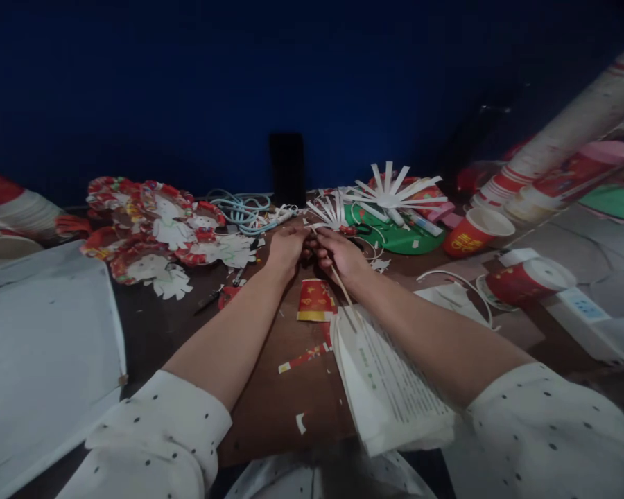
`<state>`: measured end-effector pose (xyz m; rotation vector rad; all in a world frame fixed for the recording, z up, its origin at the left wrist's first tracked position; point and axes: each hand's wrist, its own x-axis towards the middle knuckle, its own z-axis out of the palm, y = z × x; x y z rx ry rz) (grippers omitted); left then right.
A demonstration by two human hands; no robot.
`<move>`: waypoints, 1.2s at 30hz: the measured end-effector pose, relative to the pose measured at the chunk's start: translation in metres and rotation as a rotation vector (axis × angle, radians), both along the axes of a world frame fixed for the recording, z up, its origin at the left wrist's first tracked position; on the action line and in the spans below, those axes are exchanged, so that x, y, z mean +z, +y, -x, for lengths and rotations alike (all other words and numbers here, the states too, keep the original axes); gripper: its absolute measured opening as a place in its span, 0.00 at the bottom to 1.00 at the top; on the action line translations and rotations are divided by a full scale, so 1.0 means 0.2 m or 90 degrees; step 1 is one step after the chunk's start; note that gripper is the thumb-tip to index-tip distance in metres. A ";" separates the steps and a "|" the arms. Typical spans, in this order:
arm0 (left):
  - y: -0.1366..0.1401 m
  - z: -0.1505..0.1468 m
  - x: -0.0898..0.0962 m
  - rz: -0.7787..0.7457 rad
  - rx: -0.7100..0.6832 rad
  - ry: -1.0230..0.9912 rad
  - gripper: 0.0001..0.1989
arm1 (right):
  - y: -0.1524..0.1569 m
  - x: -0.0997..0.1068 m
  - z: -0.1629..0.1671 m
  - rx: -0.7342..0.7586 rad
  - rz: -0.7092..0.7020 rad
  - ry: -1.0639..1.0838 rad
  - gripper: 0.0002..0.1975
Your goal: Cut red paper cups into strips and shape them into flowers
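Both hands meet above the middle of the brown table. My right hand (346, 258) is closed round a thin wooden stick (344, 294), which slants down toward me over a stack of printed paper (395, 388). Touching it at the stick's upper end, my left hand (286, 248) has its fingers pinched together; what they hold is too dark and small to make out. Just below the hands lies a red and gold cut piece of cup paper (312, 299). A narrow red strip (305, 357) rests nearer me. Beyond the fingers is a white fan of cut paper strips (328, 212).
On the left, several red-rimmed paper crafts (161, 225) lie beside a white box (46, 353). Pale blue cable (244, 211) is coiled at the back. To the right are a green sheet (410, 239), a red paper cup (478, 232) and long stacked cups (566, 125).
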<state>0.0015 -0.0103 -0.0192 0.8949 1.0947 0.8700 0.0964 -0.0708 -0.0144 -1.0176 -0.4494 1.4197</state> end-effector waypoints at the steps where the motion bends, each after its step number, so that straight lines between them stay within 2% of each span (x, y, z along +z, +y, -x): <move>1: 0.00 0.00 0.00 -0.008 0.001 0.011 0.06 | 0.00 0.00 0.00 -0.009 0.010 -0.011 0.08; 8: 0.01 0.01 -0.02 -0.024 0.031 0.028 0.09 | 0.01 -0.03 -0.02 -0.031 0.027 -0.148 0.13; 15: 0.00 0.01 0.00 -0.015 0.022 0.021 0.10 | 0.01 -0.05 -0.02 -0.046 0.026 -0.287 0.18; 26: 0.02 0.03 0.02 0.048 0.023 -0.105 0.06 | 0.01 -0.04 -0.02 -0.072 0.024 -0.273 0.23; 36: 0.03 0.04 0.04 0.099 0.004 -0.139 0.09 | 0.00 -0.03 -0.02 -0.038 -0.014 -0.304 0.30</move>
